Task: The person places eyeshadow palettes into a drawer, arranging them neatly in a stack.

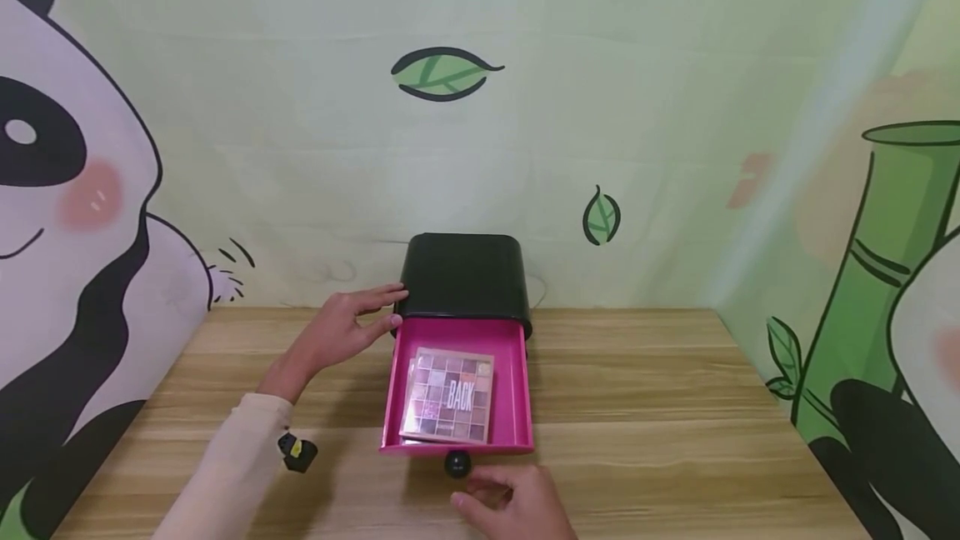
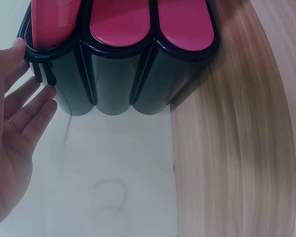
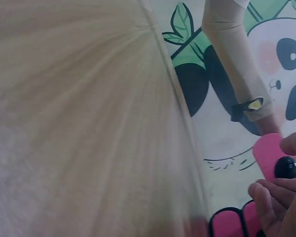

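Note:
A black box [image 1: 465, 277] stands at the back of the wooden table [image 1: 675, 423] with its pink drawer [image 1: 517, 390] pulled out toward me. Inside the drawer lies an eyeshadow palette [image 1: 448, 394] marked "BACK". My left hand [image 1: 352, 325] rests with straight fingers against the box's left side; the left wrist view shows the fingertips [image 2: 37, 96] touching the black box [image 2: 113, 74]. My right hand [image 1: 510, 502] sits just below the drawer's black knob [image 1: 457, 462], fingers loosely curled, not gripping it. The right wrist view shows the knob [image 3: 286, 167] just beyond the right hand's fingers [image 3: 274, 197].
A panda and bamboo backdrop [image 1: 465, 107] closes off the back and both sides of the table. Bare wood lies to the left and right of the box. A small black and yellow band [image 1: 297, 450] sits on my left sleeve.

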